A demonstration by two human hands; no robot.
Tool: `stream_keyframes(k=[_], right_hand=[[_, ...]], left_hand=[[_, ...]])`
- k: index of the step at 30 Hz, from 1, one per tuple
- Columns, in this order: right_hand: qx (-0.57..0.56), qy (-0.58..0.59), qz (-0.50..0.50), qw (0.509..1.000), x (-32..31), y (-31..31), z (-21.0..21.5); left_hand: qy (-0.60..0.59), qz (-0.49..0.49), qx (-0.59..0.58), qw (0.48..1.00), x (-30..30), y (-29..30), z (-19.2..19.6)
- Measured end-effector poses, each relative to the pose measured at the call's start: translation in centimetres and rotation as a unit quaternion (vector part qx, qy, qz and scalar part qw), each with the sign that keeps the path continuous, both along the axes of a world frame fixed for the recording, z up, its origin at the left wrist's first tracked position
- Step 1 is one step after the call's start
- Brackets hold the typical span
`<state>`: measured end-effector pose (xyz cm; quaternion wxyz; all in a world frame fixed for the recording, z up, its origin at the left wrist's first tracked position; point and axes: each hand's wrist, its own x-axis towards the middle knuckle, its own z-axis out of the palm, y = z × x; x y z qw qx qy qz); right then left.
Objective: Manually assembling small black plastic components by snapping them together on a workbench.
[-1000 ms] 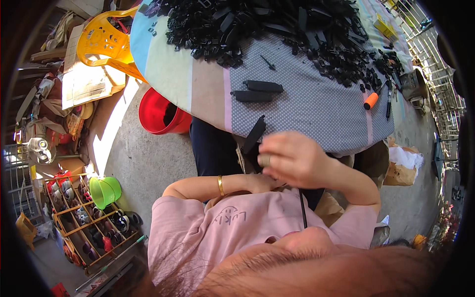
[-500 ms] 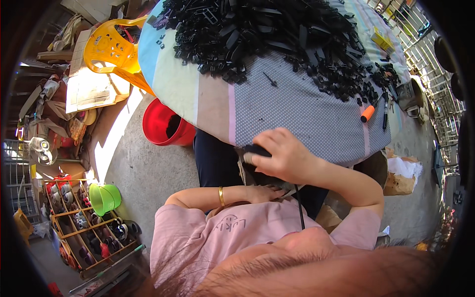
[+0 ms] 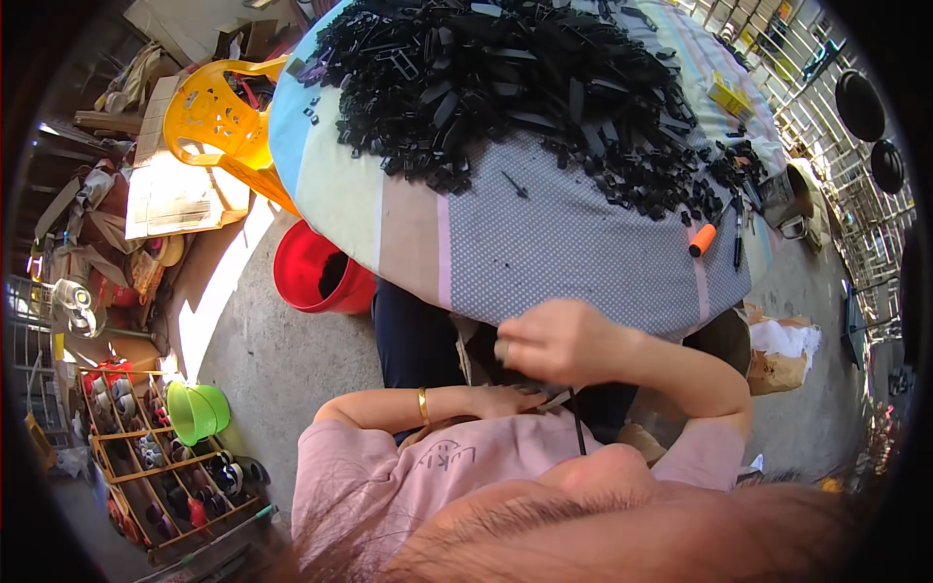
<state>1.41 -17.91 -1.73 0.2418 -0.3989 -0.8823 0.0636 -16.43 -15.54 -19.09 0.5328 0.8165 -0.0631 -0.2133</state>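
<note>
My right hand (image 3: 556,340) is raised over my lap at the near edge of the cloth-covered round table (image 3: 573,262). Its fingers are curled closed, and whatever may be inside them is hidden. Low against my shirt lies my left hand (image 3: 507,399), fingers stretched out, beside the edge of something brown and open in my lap that I cannot make out. A gold bangle (image 3: 423,406) circles the left wrist. Across the far part of the table spreads a big heap of black plastic parts (image 3: 505,87). One small dark piece (image 3: 515,185) lies apart from it.
An orange-capped tool (image 3: 702,240) and a black pen (image 3: 738,233) lie at the table's right. A yellow box (image 3: 729,95) stands behind. Left of the table are a red bucket (image 3: 301,267), a yellow chair (image 3: 219,121), a green bucket (image 3: 197,413) and a shoe rack (image 3: 121,437).
My right hand has moved slightly down and toward me. The black piece seen in its fingers before is out of sight. My left hand stays low in my lap; the view has shifted slightly.
</note>
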Motion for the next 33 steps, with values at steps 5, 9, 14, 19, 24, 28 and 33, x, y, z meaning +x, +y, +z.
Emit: stream_keyframes(k=[5,9,14,19,24,28,33], right_hand=[[0.013,-0.008,-0.369,0.929,6.8,6.0,1.3],[-0.004,-0.098,-0.459,0.883,10.7,8.7,0.4],[-0.129,0.040,-0.407,0.903,14.8,7.1,4.3],[-0.174,0.072,-0.350,0.918,14.7,6.7,2.1],[-0.091,-0.078,-0.387,0.914,13.5,6.5,0.9],[-0.082,-0.017,-0.403,0.911,14.0,6.4,1.4],[0.083,0.195,-0.385,0.899,14.2,7.3,1.5]], left_hand=[[0.040,-0.031,0.032,0.998,1.5,2.2,6.7],[-0.009,-0.088,-0.004,0.996,3.1,7.2,16.1],[-0.304,0.195,0.212,0.908,6.6,14.0,22.1],[-0.318,0.292,0.597,0.676,12.2,21.5,19.3],[-0.231,0.228,0.659,0.679,15.4,22.3,19.0],[-0.259,0.307,0.475,0.783,16.7,21.4,20.6],[-0.201,0.378,-0.178,0.886,18.2,20.4,19.5]])
